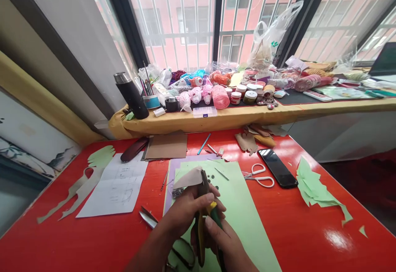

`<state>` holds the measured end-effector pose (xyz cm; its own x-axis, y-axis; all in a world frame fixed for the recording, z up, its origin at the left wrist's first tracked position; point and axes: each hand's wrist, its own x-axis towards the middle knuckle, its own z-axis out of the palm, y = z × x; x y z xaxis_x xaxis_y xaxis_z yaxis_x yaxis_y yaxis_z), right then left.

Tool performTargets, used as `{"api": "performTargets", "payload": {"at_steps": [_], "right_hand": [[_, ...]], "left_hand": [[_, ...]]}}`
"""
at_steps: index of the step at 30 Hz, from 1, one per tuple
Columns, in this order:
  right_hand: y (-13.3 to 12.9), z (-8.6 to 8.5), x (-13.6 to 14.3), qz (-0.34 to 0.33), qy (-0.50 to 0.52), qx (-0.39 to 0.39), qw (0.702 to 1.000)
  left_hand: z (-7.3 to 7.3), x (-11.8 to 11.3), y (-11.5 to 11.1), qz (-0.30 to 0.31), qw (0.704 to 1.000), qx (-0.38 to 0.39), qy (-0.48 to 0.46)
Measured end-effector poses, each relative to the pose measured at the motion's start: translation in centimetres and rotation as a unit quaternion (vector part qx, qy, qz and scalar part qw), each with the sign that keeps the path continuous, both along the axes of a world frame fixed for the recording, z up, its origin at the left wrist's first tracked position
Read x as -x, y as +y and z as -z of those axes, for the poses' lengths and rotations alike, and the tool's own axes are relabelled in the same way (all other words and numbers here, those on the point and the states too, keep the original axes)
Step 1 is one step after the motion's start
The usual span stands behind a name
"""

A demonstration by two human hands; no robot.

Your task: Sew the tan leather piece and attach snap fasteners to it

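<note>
My right hand [227, 239] is wrapped round the green-and-yellow handles of a pair of pliers [204, 185], whose dark jaws point away from me. My left hand [185, 206] is closed beside the jaws, gripping a pale beige piece of leather or cloth [189, 178] that reaches the plier tip. Whether the jaws bite on it I cannot tell. Below lies a light green sheet [244, 210] with several small dark round snap-like pieces [212, 177] and a thin metal tool [222, 174]. A small clear bag of metal bits [177, 192] lies left of the pliers.
White-handled scissors [262, 177] and a phone [277, 168] lie to the right, then green paper scraps [315, 185]. Larger scissors [148, 218] stick out by my left forearm. A drawn sheet [117, 189] lies left. A cluttered ledge [182, 121] with a black flask [131, 94] borders the back.
</note>
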<state>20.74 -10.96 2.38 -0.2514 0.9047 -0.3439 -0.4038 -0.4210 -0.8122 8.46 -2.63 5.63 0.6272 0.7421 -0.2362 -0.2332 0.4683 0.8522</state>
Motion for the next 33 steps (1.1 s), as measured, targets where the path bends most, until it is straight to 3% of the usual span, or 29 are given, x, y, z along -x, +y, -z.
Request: {"api": "performTargets", "payload": {"at_steps": [5, 8, 18, 33], "right_hand": [[0.9, 0.7, 0.3, -0.004, 0.034, 0.009, 0.999], [2.0, 0.9, 0.4, -0.023, 0.02, -0.007, 1.0], [3.9, 1.6, -0.3, -0.056, 0.025, -0.024, 0.998], [4.0, 1.3, -0.6, -0.061, -0.002, -0.07, 0.996]], "left_hand": [[0.6, 0.0, 1.0, 0.035, 0.992, 0.01, -0.124], [0.5, -0.5, 1.3, 0.001, 0.99, -0.01, -0.139], [0.6, -1.5, 2.1, -0.073, 0.995, 0.019, -0.067], [0.6, -2.0, 1.9, -0.1, 0.994, 0.035, -0.006]]}}
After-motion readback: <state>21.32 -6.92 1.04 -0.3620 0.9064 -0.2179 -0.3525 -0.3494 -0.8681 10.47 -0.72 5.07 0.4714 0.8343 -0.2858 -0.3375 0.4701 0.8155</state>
